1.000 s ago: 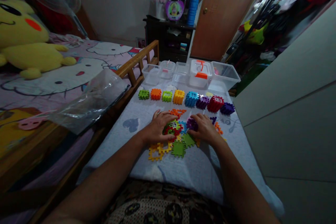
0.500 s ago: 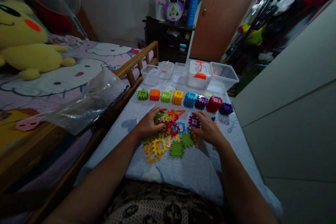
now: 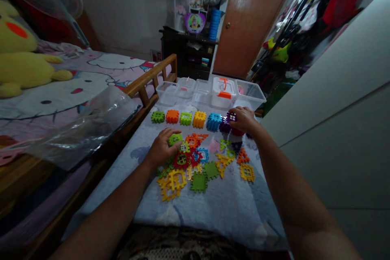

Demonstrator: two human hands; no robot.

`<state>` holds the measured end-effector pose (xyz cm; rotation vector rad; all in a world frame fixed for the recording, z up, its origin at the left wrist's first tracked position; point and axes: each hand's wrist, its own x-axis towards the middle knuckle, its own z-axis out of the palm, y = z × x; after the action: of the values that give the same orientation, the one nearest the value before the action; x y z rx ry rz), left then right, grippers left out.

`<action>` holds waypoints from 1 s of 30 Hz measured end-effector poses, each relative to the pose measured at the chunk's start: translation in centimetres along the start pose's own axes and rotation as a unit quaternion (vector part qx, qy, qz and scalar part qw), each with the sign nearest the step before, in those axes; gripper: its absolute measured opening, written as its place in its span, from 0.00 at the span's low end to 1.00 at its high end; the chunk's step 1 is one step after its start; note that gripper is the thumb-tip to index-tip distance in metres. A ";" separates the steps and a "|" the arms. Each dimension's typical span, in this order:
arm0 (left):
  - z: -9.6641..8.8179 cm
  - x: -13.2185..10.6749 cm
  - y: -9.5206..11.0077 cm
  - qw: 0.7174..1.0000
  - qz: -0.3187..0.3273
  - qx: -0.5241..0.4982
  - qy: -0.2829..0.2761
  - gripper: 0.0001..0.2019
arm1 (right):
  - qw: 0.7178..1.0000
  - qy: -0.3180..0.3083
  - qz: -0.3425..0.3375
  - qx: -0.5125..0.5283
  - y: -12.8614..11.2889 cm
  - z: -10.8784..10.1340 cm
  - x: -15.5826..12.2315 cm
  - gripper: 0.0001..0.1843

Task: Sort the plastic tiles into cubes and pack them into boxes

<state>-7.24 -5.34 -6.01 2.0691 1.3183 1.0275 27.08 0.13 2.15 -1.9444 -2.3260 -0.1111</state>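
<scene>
My right hand [image 3: 245,121] pinches a dark purple toothed building tile [image 3: 232,117] with a window grid. It holds the tile over the row of stacks, beside the purple stack [image 3: 225,125] and above the partly covered red stack [image 3: 237,132]. At the near pile, my left hand [image 3: 162,148] has its thumb and fingers closed about a light green tile [image 3: 174,139]. Red tiles [image 3: 182,160], an orange tile [image 3: 191,141] and a blue tile [image 3: 202,155] overlap close by. Yellow tiles [image 3: 177,179] and green square tiles [image 3: 199,182] lie nearer to me.
Sorted stacks run across the cloth: green [image 3: 158,117], orange [image 3: 172,116], yellow [image 3: 199,119] and blue [image 3: 214,122]. Clear plastic boxes [image 3: 168,93] stand behind, one with an orange-handled lid [image 3: 224,85]. A wooden bed rail [image 3: 152,77] borders the left side, a pale cabinet [image 3: 332,130] the right.
My right hand has carried the purple tile from the near pile forward to the stacks, uncovering yellow and orange tiles. My left hand stays at the pile. The camera view has shifted.
</scene>
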 end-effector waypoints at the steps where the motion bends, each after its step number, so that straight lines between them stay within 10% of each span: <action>1: 0.0 0.0 -0.2 1.000 -0.006 0.004 0.013 0.16 | 1.000 -0.022 0.000 -0.008 0.0 0.1 0.3 0.22; 19: -0.5 0.0 0.4 0.995 -0.048 -0.018 0.082 0.12 | 0.998 -0.059 -0.005 -0.021 -0.3 0.9 1.0 0.28; 24: -0.6 0.0 0.6 0.994 -0.049 -0.039 0.094 0.12 | 0.995 0.033 -0.056 0.074 -2.1 -1.2 -1.7 0.27; 30: -0.9 0.0 0.4 0.998 -0.017 -0.052 0.035 0.11 | 0.964 -0.017 -0.133 0.231 -6.7 0.4 -7.0 0.19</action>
<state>-7.77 -5.47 -5.18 1.9450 1.3006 1.1375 21.75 -7.86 0.96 -1.4214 -2.3497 0.4102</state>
